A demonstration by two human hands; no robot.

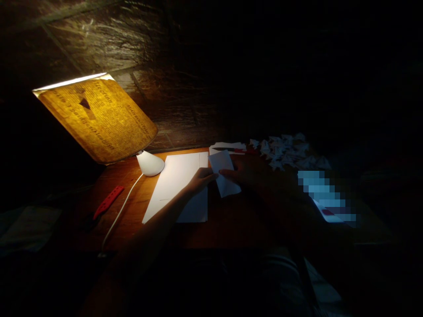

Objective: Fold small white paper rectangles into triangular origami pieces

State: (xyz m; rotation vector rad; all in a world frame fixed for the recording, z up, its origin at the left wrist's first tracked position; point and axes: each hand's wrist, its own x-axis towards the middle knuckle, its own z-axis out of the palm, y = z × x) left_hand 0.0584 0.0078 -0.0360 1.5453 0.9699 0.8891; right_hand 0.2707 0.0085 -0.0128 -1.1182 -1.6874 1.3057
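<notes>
A small white rectangular piece of paper (225, 172) is held up between my two hands above the wooden table. On its left edge, my left hand (202, 177) is closed, with the thumb towards the sheet. My right hand (238, 171) grips the right side, its thumb lying across the paper's face; the other fingers are lost in shadow. Under my left forearm lie larger white paper sheets (185, 176), marked with thin lines. Behind my hands, a knife or cutter with a dark blade (223, 149) and a red handle rests on more white paper (216, 145).
A lamp with a yellow printed shade (99, 119) and a white base (150, 164) stands at the left, its cord (124, 209) trailing forward. Near it lies a red-handled tool (108, 202). Several folded paper pieces (280, 149) are heaped at back right, near a glowing, blurred-out screen (325, 196).
</notes>
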